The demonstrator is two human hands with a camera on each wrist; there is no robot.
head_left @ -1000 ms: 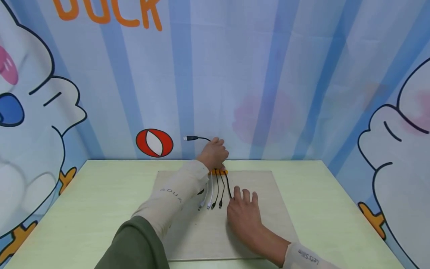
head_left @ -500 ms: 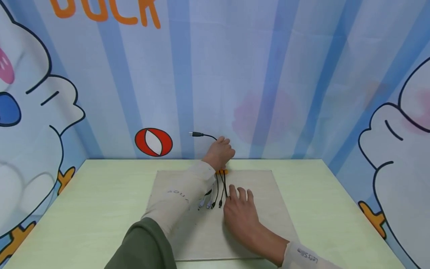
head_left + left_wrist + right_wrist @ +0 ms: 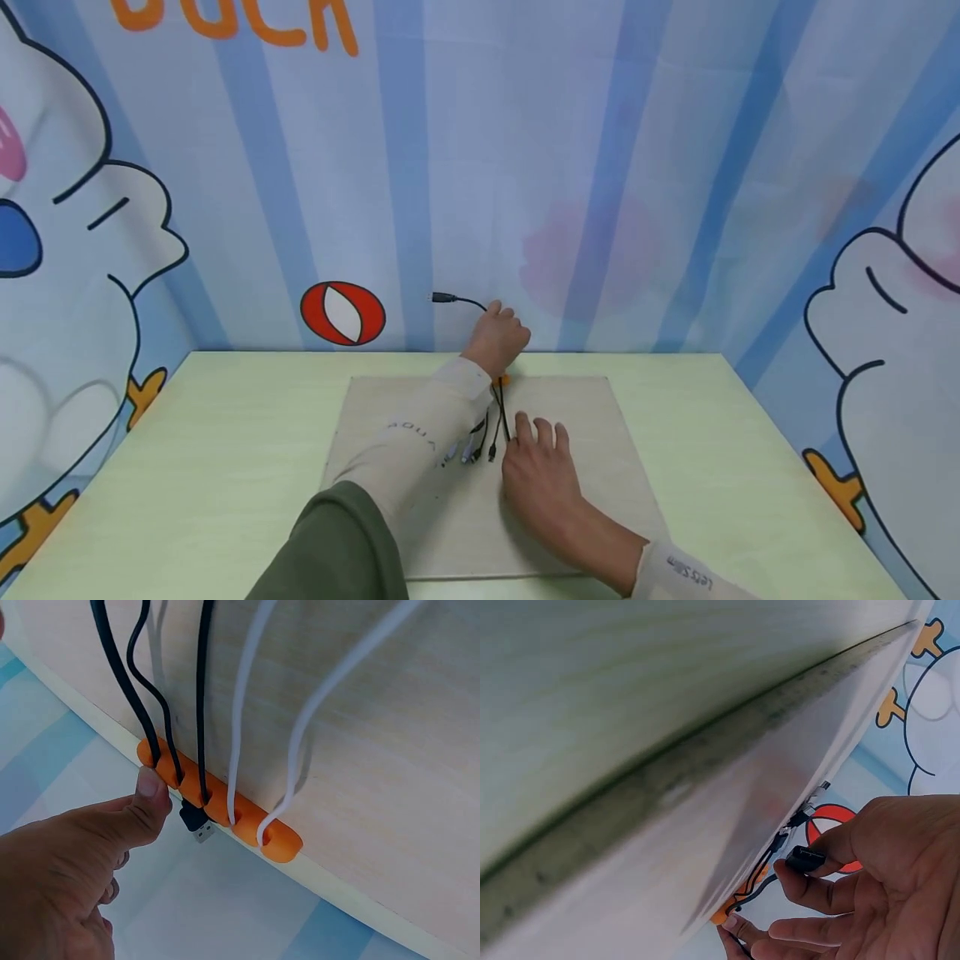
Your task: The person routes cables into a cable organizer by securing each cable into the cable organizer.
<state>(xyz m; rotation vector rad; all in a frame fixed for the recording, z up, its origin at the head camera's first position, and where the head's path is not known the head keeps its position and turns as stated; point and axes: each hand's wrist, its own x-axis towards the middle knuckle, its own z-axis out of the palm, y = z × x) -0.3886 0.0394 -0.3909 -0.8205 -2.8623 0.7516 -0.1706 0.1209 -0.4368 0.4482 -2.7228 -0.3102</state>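
Note:
My left hand pinches a thick black cable at the back of the table. Its USB plug sticks out leftward beyond the hand. In the left wrist view the thumb presses at the end slot of an orange cable organizer, where the thick black cable sits. My right hand, nearer the front, holds the connector at that cable's other end between thumb and forefinger. The left fingertips' far side is hidden.
Two thinner black cables and two white cables run through the other slots. Their plugs lie on the pale board. Another USB plug hangs behind the organizer. A patterned curtain stands behind the table.
My left hand has shifted right and slightly away along the organizer, carrying the USB plug with it. The right hand moved slightly left, then stayed nearly still.

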